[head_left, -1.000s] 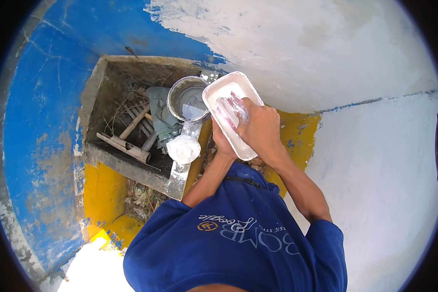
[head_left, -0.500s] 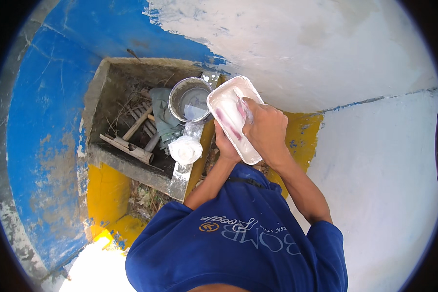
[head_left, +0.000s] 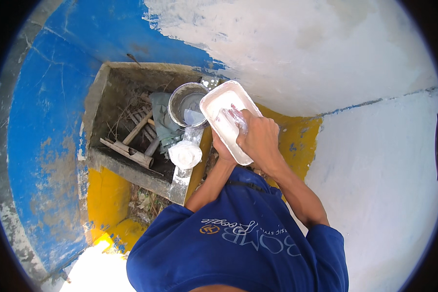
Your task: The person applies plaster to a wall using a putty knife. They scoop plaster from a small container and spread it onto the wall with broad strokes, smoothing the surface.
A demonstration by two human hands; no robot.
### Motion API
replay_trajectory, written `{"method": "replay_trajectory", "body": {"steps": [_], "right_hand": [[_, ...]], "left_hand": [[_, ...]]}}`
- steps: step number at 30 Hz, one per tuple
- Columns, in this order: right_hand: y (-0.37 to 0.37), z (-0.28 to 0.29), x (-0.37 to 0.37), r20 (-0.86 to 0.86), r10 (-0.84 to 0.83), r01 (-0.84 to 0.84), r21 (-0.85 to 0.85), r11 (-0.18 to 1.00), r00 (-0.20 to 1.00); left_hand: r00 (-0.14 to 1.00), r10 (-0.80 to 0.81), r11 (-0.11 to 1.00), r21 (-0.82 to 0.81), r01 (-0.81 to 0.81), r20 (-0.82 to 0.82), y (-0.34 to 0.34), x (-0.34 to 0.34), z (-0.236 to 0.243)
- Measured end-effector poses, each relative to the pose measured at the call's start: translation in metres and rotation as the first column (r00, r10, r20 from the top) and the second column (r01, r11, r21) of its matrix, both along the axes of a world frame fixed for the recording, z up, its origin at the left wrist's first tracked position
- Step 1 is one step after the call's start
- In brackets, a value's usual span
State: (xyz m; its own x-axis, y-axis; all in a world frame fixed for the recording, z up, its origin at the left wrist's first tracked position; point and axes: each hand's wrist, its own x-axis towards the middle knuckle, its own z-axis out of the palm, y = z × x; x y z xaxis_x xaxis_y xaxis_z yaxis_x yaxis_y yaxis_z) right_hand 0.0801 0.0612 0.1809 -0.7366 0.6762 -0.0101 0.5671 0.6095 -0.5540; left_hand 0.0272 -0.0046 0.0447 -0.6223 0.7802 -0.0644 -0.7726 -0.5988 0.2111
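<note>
White tray (head_left: pixel 247 101), pale paste (head_left: pixel 228 100) inside, held up near centre of view. Round bucket (head_left: pixel 177 99) just left of tray. Right hand (head_left: pixel 259 136) over tray, clamped on smeared tool (head_left: pixel 228 119). Left hand (head_left: pixel 224 150) clamped on tray's lower left side, fingertips hidden. Tool's shape unclear.

It looks like a wall-finishing site: on the far side, blue paint (head_left: pixel 126 34) ends raggedly against a whitish coating (head_left: pixel 277 44). A tray (head_left: pixel 220 93) of white paste (head_left: pixel 224 103) and a smeared bucket (head_left: pixel 180 96) (by a rough concrete trough (head_left: pixel 129 175)) point that way too.
</note>
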Motion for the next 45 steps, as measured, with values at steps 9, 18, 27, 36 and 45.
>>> {"method": "replay_trajectory", "body": {"steps": [9, 18, 27, 36, 45], "right_hand": [[-0.003, 0.006, -0.003, -0.109, -0.022, 0.02, -0.016, 1.0, 0.994], [-0.005, -0.002, -0.005, -0.069, 0.038, -0.038, 0.004, 0.999, 0.997], [-0.008, -0.006, -0.008, -0.117, 0.051, -0.05, 0.017, 0.999, 0.992], [0.01, 0.003, 0.003, -0.158, 0.069, -0.036, 0.203, 0.979, 0.985], [-0.005, -0.009, 0.001, -0.091, 0.044, -0.041, 0.036, 0.999, 0.995]], "left_hand": [[0.994, 0.056, 0.993, -0.097, -0.065, -0.096, 0.001, -0.003, 0.005], [1.0, 0.012, 0.999, -0.03, -0.013, -0.025, -0.002, -0.007, 0.002], [0.999, 0.01, 1.0, 0.0, -0.011, -0.045, -0.002, -0.009, 0.005], [0.998, 0.023, 0.994, -0.103, -0.029, -0.061, -0.002, -0.008, 0.006], [0.996, -0.032, 0.997, -0.062, 0.037, 0.08, -0.003, -0.003, 0.001]]}}
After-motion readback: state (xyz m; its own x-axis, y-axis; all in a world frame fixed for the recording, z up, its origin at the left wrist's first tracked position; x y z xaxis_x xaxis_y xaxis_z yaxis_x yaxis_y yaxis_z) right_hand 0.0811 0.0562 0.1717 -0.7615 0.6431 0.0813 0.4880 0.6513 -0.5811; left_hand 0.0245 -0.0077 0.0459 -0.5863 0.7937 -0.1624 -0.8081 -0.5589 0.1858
